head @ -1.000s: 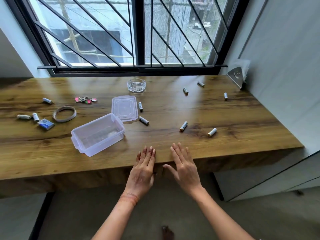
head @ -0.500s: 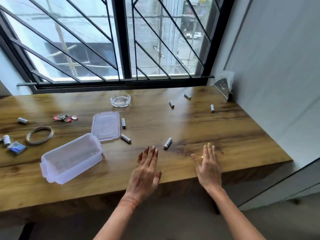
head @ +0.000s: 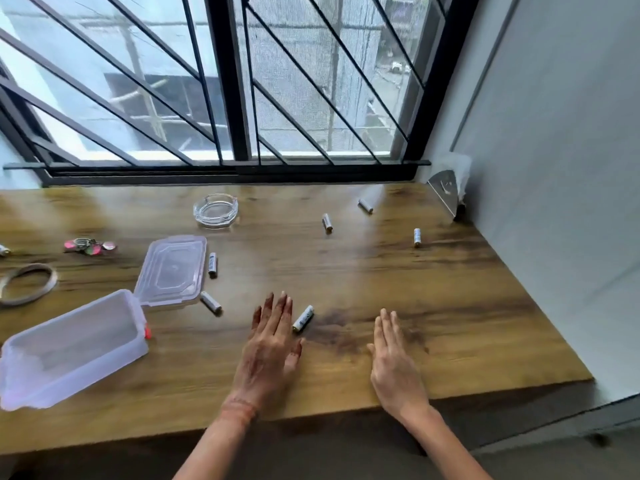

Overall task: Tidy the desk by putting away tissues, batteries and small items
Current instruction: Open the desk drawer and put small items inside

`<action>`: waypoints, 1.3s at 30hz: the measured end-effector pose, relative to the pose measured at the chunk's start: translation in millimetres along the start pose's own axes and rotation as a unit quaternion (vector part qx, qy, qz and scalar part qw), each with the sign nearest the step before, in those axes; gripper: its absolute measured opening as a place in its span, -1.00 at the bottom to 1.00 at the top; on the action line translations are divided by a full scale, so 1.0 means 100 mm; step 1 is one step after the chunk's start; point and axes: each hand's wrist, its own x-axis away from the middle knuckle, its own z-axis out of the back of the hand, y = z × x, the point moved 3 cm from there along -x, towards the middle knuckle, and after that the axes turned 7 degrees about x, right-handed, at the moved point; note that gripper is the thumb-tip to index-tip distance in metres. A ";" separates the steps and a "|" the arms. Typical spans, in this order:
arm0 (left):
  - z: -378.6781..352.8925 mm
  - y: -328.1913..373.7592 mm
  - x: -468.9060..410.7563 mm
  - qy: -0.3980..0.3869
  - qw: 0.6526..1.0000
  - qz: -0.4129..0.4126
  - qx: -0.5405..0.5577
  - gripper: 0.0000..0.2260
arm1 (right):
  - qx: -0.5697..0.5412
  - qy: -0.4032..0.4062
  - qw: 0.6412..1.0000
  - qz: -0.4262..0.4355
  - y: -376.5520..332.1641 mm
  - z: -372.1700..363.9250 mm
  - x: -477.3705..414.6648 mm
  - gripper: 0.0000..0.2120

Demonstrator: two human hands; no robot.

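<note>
Hands first: left hand (head: 270, 344) lies flat over the desk (head: 450, 323) near its front edge, fingers straight, holding nothing. Right hand (head: 394, 358) is likewise flat and empty, set apart to the right. I judge both poised to gather, neither gripping yet.

Item: nearest battery (head: 303, 318), lying slantwise just beside the left fingertips. I take it as the first pick, being the shortest reach.

Item: clear box (head: 69, 348), open, front left, one corner near the desk's front edge. Its lid (head: 171, 268) lies flat just behind, touching the box's far right corner. I read the open box as the place meant for batteries. Bare desk between it and the left hand gives a free path.

Items: corner battery (head: 210, 301) at the lid's near right corner; edge battery (head: 212, 264) alongside the lid's right edge. Both are round and likely to roll if nudged.

Items, left side: ring (head: 27, 284), tape or bangle, I cannot tell, partly cut by the frame; keys (head: 88, 245) with pink tags behind it.

Items, far: glass ashtray (head: 215, 211) near the window (head: 311, 81); middle battery (head: 327, 223), window battery (head: 365, 206) and right battery (head: 417, 236), scattered well apart. The last lies nearest the desk's right edge, so I would reach with care there.

Item, far right corner: tissue holder (head: 446, 192) with tissue (head: 457, 168) behind it, against the wall (head: 554, 168).
</note>
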 end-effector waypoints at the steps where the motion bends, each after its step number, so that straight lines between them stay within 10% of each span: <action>1: 0.00 0.01 -0.01 0.007 1.000 0.006 0.004 -0.41 | 0.004 -0.004 1.000 0.009 0.00 0.00 -0.04 -0.45; 27: 0.79 -0.99 -1.15 0.097 0.994 0.046 -0.029 -0.39 | -0.053 0.076 0.988 0.123 -1.29 0.41 -1.68 -0.30; 39: 0.94 -2.27 -1.88 -0.033 0.971 0.211 0.107 -0.41 | -0.160 -0.083 0.980 0.085 -2.28 0.05 -2.86 -0.43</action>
